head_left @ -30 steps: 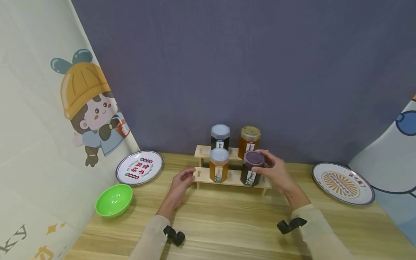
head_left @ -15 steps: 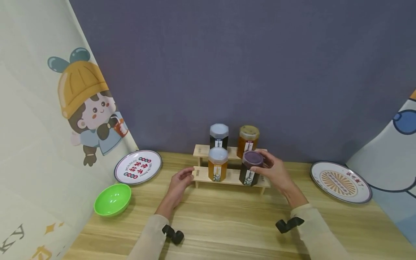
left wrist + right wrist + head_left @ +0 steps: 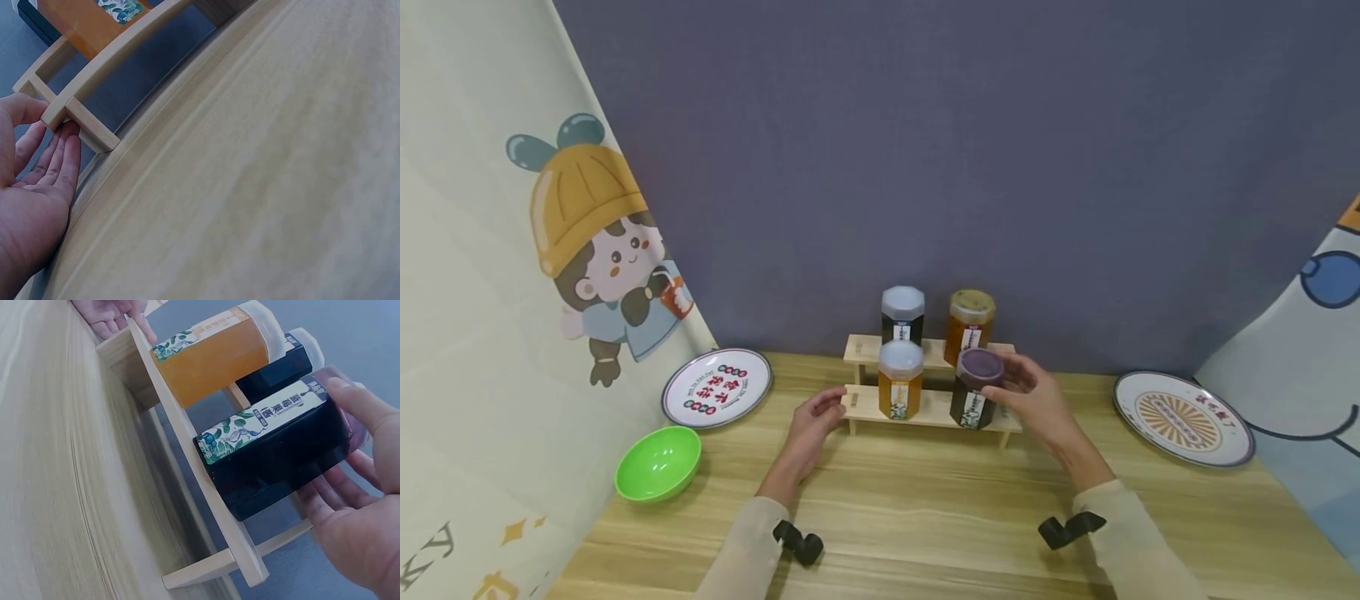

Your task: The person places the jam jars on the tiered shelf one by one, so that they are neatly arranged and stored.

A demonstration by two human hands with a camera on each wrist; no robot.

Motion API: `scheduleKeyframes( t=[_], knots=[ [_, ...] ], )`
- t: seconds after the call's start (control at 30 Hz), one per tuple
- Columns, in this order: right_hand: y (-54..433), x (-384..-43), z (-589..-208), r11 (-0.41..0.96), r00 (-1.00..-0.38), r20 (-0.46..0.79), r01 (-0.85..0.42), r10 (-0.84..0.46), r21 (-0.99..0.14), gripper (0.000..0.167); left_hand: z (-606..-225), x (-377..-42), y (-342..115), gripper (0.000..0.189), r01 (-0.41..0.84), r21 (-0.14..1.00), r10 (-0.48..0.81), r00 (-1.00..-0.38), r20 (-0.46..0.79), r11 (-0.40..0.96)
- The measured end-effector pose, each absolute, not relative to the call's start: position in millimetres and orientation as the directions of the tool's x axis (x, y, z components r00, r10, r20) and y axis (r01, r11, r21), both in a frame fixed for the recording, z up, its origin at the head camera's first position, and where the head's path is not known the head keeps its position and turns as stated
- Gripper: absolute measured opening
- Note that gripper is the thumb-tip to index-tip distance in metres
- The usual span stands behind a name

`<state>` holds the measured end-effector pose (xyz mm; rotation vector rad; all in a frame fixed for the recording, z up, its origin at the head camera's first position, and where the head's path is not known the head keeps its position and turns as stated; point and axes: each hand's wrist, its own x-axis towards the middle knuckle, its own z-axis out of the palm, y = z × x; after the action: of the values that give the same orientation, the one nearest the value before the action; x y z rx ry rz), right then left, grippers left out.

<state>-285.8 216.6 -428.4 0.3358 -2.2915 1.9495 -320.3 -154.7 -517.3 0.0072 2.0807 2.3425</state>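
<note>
A two-step wooden rack (image 3: pixel 940 408) stands on the table with jars on both steps. My right hand (image 3: pixel 1033 404) holds a dark jar with a purple lid (image 3: pixel 976 392) at the right of the lower step, thumb on the near side of the lid and fingers behind. In the right wrist view the base of this dark jar (image 3: pixel 269 450) meets the step. The left hand (image 3: pixel 812 425) pinches the left end of the lower step; in the left wrist view its thumb is above and its fingers (image 3: pixel 65 150) are below. An amber jar (image 3: pixel 900 392) stands left of the dark one.
Behind, on the upper step, are a dark jar with a whitish lid (image 3: pixel 902 312) and an amber jar with a yellowish lid (image 3: pixel 970 325). A plate (image 3: pixel 718 387) and green bowl (image 3: pixel 658 462) sit left; another plate (image 3: pixel 1183 417) lies right. A dark cloth (image 3: pixel 925 150) hangs behind.
The head view has shifted slightly. Both hands keep their places at the rack and the purple-lidded jar, and the jars stand as before.
</note>
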Motion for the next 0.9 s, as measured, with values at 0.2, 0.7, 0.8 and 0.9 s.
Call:
scheduleKeyframes(
  t=[0.2, 0.7, 0.8, 0.9],
  knots=[
    [214.3, -288.6, -430.0, 0.129, -0.971, 0.216, -0.228, -0.099, -0.965, 0.070, -517.8, -320.3, -156.9, 0.041, -0.007, 0.992, 0.010, -1.000, -0.006, -0.127],
    [207.5, -291.7, -430.0, 0.085, -0.970, 0.204, -0.216, -0.132, -0.973, 0.071, -516.8, -318.0, -157.4, 0.040, 0.007, 0.991, 0.011, -1.000, 0.008, -0.133],
    [207.4, -292.2, -429.3, 0.089, -0.970, 0.205, -0.218, -0.133, -0.972, 0.071, -516.8, -318.0, -157.5, 0.040, 0.013, 0.991, 0.013, -1.000, 0.015, -0.133],
    [208.2, -293.0, -429.7, 0.098, -0.970, 0.203, -0.217, -0.134, -0.971, 0.070, -517.5, -318.6, -157.6, 0.041, 0.010, 0.991, 0.019, -1.000, 0.012, -0.136]
  ],
)
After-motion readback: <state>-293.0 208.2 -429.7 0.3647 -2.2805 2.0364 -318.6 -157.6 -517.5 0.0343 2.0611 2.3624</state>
